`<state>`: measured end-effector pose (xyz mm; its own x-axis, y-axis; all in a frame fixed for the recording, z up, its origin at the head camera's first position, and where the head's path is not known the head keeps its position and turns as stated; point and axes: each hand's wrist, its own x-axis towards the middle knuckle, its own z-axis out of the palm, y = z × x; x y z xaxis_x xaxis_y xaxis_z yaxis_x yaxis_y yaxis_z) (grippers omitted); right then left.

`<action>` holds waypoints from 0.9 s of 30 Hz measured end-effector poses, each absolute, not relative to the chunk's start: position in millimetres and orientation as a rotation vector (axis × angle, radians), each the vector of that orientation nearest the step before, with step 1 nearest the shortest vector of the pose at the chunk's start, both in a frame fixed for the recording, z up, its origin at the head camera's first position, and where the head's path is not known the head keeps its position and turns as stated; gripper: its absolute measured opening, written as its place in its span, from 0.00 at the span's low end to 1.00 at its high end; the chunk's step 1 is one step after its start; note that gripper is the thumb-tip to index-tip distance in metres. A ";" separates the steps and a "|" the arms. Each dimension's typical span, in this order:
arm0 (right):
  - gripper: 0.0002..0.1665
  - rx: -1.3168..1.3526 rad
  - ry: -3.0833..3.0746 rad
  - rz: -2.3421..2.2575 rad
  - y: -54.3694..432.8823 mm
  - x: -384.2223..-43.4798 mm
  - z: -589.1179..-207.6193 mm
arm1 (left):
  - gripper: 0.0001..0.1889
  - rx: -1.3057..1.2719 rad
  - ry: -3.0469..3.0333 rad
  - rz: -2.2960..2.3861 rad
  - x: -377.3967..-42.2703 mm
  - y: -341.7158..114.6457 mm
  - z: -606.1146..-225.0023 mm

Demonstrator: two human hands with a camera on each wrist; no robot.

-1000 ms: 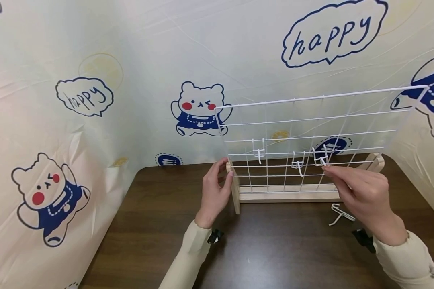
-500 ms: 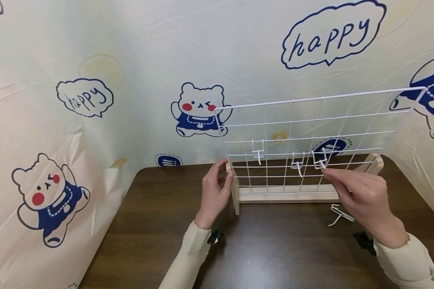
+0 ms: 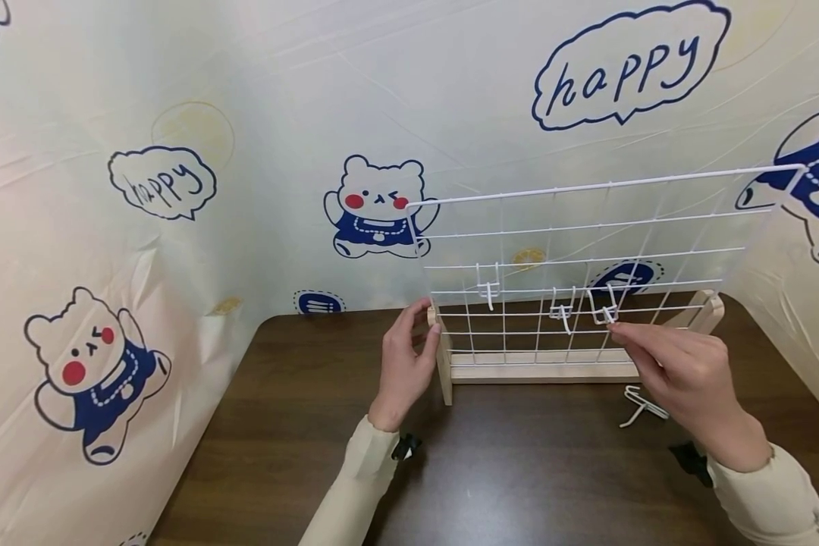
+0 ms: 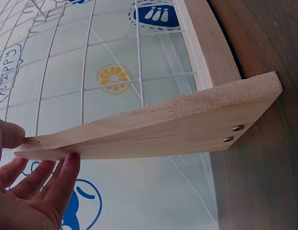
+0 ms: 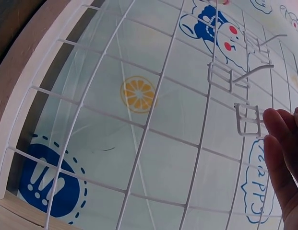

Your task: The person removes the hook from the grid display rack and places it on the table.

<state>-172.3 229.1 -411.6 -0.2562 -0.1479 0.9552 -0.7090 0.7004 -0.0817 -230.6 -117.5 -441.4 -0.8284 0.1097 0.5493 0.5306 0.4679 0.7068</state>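
Observation:
A white wire grid rack (image 3: 573, 227) stands in a wooden base. My left hand (image 3: 405, 368) holds the upper end of the base's left wooden side piece (image 4: 139, 139), thumb on one face and fingers on the other. My right hand (image 3: 685, 379) pinches the prong end of a white wire hook (image 5: 248, 120) against the grid. Two other hooks hang to its left: the nearer hook (image 3: 561, 311) and the farther hook (image 3: 487, 288). One loose hook (image 3: 644, 406) lies on the table below my right hand; part of it is behind the hand.
The dark wooden table (image 3: 519, 470) runs under the rack. Behind it hangs a pale curtain (image 3: 280, 114) with bear prints and "happy" lettering. The right wooden side piece (image 3: 713, 307) rises beyond my right hand.
My right hand and the hook it pinches have lowered slightly against the grid. My left hand stays where it was on the side piece.

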 end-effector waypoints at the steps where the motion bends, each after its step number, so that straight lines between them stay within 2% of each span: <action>1: 0.29 0.683 -1.779 0.623 228.9 -172.3 -411.9 | 0.20 -0.534 -2.291 -1.324 -230.7 -117.5 -441.6; 27: 0.29 0.745 -1.880 0.577 238.5 -165.1 -426.5 | 0.20 -0.525 -2.306 -1.303 -231.0 -117.9 -441.6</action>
